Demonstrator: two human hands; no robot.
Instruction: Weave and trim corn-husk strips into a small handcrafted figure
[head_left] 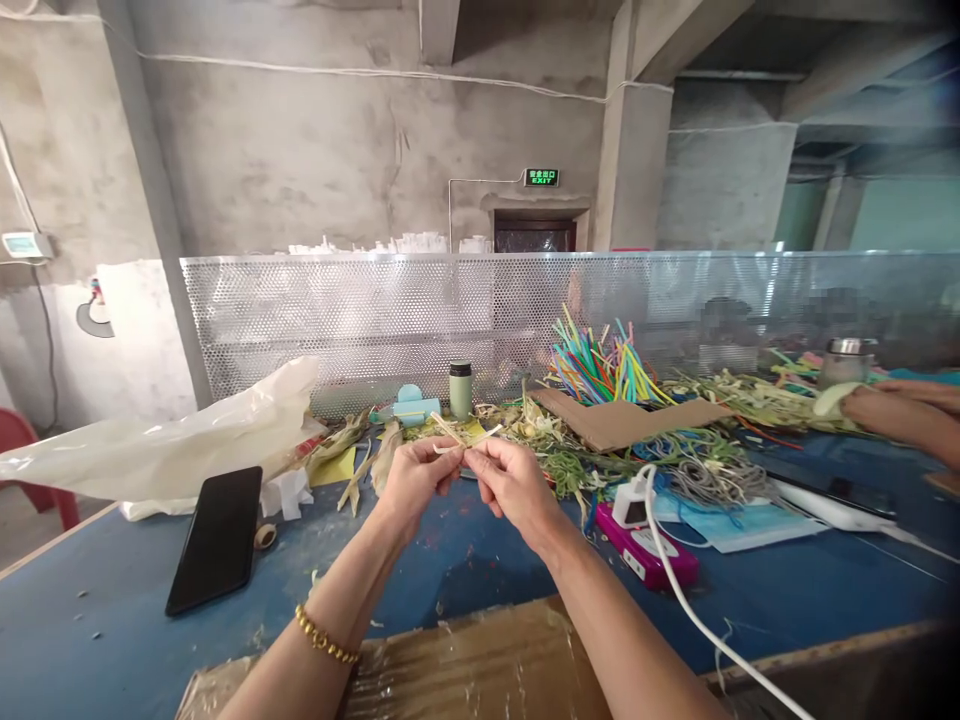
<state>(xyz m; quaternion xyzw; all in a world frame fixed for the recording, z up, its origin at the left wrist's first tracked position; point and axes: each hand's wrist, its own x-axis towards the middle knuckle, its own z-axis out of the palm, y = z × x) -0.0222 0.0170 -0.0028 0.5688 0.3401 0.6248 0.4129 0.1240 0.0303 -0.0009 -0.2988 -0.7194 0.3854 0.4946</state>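
Observation:
Both my hands are raised together above the blue table (90,640). My left hand (415,478) and my right hand (508,484) pinch a thin pale strip of dried leaf (466,437) between their fingertips; its ends stick out above the fingers. A gold bracelet (325,637) circles my left wrist. Behind the hands lies a heap of pale and green leaf strips (555,450).
A black phone (217,537) lies at left beside a plastic bag (172,435). A pink power bank (646,552) with a white charger and cable sits at right. Coloured sticks (600,365), cardboard (622,420), a green bottle (460,389) and a perforated metal screen (375,310) stand behind. Another person's arm (900,415) rests at far right.

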